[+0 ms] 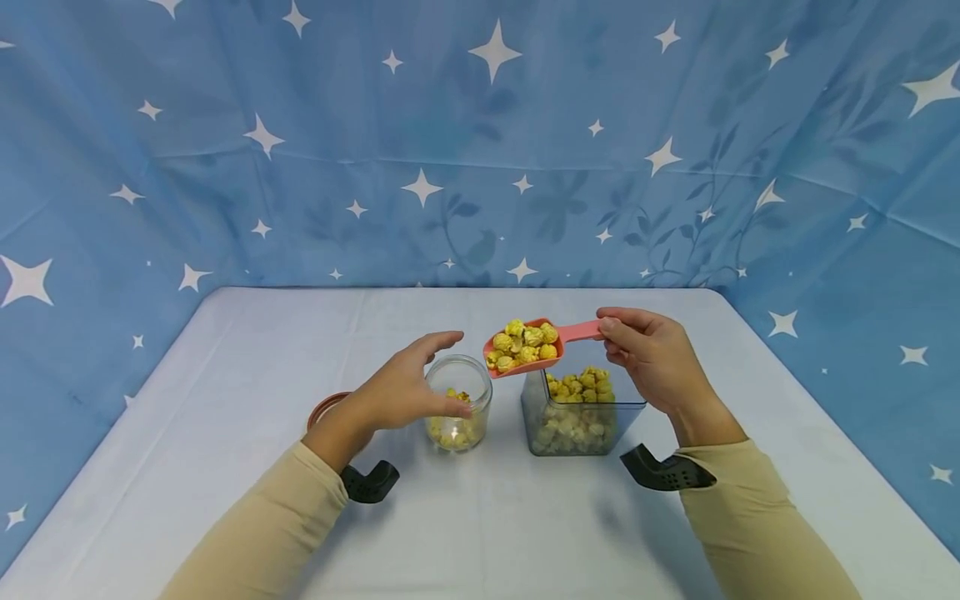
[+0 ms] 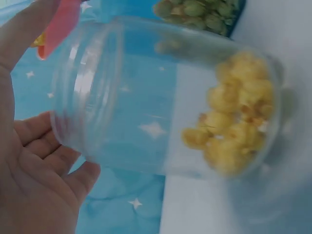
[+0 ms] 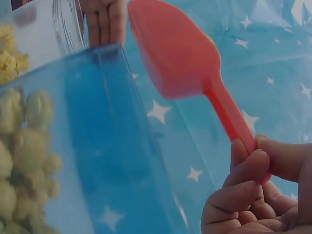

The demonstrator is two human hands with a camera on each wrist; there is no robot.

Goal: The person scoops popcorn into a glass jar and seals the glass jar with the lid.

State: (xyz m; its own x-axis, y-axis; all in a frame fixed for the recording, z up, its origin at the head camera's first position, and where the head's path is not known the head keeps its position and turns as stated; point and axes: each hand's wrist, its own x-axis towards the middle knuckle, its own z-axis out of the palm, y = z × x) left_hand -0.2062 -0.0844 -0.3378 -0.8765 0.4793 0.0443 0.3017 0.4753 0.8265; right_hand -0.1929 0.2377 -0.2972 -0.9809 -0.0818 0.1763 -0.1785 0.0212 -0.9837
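My right hand point(image 1: 651, 354) pinches the handle of a pink scoop point(image 3: 180, 53), heaped with yellow popcorn point(image 1: 528, 335). The scoop is held in the air, its front edge beside the mouth of a clear jar point(image 2: 141, 97). Some popcorn point(image 2: 239, 117) lies at the bottom of the upright jar. My left hand point(image 1: 401, 387) is spread in a wide curve about the jar's upper part, thumb on the near side and fingers toward the far side. Below the scoop stands a see-through bluish bin point(image 1: 540, 433), partly filled with popcorn point(image 3: 29, 151).
A brown-rimmed round lid point(image 1: 324, 408) lies on the white table point(image 1: 247, 367) to the left, partly hidden behind my left wrist. A blue curtain with white stars point(image 1: 450, 125) hangs behind the table.
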